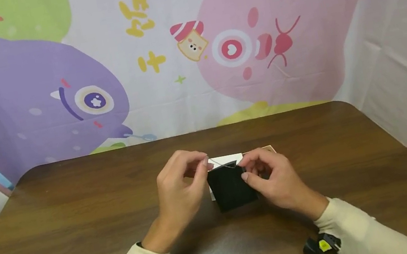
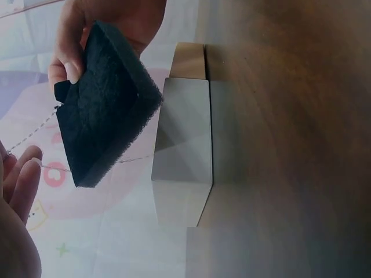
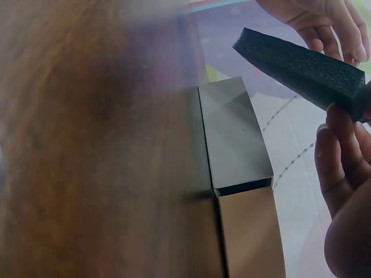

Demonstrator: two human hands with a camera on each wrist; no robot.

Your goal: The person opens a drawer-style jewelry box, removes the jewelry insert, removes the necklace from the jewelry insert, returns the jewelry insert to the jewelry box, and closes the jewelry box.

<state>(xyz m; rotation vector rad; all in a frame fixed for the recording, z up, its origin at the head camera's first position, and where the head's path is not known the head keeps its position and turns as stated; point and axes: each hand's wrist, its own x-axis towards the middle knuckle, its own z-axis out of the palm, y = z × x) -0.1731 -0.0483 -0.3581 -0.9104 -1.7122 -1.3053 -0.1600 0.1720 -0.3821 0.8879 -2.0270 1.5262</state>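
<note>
A square black foam pad (image 1: 233,190) is in my right hand (image 1: 278,177), pinched at its upper right corner between thumb and fingers. A thin silver chain (image 1: 220,163) runs from the pad's top edge to my left hand (image 1: 179,190), which pinches it between thumb and forefinger. The left wrist view shows a small notch or tab (image 2: 62,91) at the pad's edge, where the chain meets it. More chain (image 3: 298,153) hangs on the pad's far side in the right wrist view; its lower end is hidden behind the box.
Just behind the pad, a white box (image 1: 229,158) sits on the brown wooden table (image 1: 93,219). Beside it on the right is a tan box part (image 3: 252,231). A cartoon-printed cloth (image 1: 175,104) hangs behind the table's far edge.
</note>
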